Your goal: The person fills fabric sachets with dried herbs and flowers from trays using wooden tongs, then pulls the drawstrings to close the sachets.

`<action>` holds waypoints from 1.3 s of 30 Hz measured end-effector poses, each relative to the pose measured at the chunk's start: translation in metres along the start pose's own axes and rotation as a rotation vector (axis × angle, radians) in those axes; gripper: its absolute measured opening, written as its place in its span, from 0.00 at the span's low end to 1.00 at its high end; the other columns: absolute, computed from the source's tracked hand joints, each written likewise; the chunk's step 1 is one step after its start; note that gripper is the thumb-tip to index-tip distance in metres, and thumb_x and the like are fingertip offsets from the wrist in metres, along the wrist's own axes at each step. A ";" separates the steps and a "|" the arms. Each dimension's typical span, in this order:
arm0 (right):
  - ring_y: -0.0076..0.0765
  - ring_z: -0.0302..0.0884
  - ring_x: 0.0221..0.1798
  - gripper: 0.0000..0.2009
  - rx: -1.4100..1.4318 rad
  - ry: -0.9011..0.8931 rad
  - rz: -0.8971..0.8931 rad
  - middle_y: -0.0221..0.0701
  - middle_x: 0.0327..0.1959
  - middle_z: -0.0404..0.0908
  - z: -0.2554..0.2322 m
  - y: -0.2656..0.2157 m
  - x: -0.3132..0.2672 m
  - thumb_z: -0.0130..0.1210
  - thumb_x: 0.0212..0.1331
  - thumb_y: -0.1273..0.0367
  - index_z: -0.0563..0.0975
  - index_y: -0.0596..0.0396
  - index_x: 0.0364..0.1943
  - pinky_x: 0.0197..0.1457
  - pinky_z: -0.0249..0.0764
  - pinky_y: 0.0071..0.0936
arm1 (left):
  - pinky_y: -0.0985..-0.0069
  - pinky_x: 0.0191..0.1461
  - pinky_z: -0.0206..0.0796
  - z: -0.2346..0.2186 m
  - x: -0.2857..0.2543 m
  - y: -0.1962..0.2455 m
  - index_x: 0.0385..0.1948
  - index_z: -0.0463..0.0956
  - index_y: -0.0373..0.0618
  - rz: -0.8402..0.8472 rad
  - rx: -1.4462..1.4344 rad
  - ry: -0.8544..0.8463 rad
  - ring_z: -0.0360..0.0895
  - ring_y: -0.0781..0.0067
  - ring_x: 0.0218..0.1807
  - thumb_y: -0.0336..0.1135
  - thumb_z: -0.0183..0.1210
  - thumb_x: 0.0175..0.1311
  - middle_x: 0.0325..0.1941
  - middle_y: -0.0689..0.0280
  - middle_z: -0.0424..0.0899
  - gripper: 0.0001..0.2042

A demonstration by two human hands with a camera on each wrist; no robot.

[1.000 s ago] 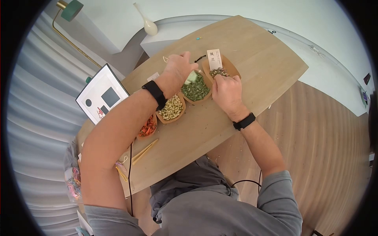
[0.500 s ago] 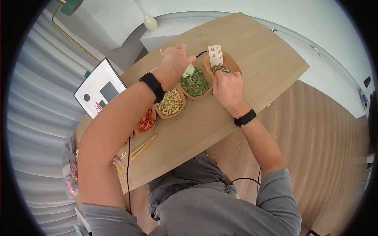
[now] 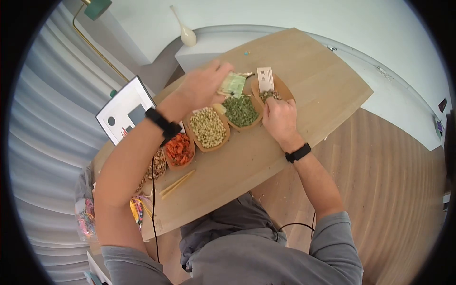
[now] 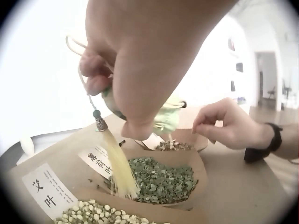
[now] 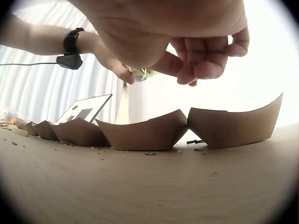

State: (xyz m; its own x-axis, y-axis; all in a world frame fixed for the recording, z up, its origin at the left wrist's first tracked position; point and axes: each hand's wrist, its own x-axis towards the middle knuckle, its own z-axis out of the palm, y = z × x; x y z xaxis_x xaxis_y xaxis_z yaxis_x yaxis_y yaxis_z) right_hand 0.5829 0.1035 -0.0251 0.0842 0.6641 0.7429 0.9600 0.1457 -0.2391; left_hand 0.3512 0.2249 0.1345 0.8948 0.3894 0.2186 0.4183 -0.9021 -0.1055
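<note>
Red-orange petals [image 3: 179,151], heaped in a paper tray. Left hand [image 3: 202,86], raised, thumb and fingers pinching a pale-green pouch [image 3: 233,84]; yellow tassel [image 4: 117,161] hanging down. Cream buds [image 3: 207,128], trayed, nearer the person. Green leaf flakes [image 3: 241,111], third tray, pouch held above its far end. Brown herb pieces [image 3: 269,95], fourth tray. Right hand [image 3: 281,118], fingers bent over those pieces; whether it holds any, cannot tell.
</note>
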 end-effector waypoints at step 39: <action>0.63 0.81 0.49 0.18 0.703 -0.416 -0.375 0.46 0.44 0.82 -0.108 -0.263 0.034 0.55 0.51 0.86 0.84 0.61 0.46 0.54 0.78 0.52 | 0.60 0.52 0.82 -0.057 -0.263 0.068 0.74 0.62 0.49 -0.191 -0.642 0.429 0.84 0.53 0.54 0.33 0.83 0.54 0.67 0.56 0.72 0.46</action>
State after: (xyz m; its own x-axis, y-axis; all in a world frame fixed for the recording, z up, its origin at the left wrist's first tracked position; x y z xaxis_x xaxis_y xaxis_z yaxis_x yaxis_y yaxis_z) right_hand 0.3625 0.0083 0.1306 -0.4368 0.6743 0.5953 0.5081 0.7311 -0.4554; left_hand 0.1351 0.0501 0.1253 0.6234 0.5606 0.5450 0.2698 -0.8085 0.5230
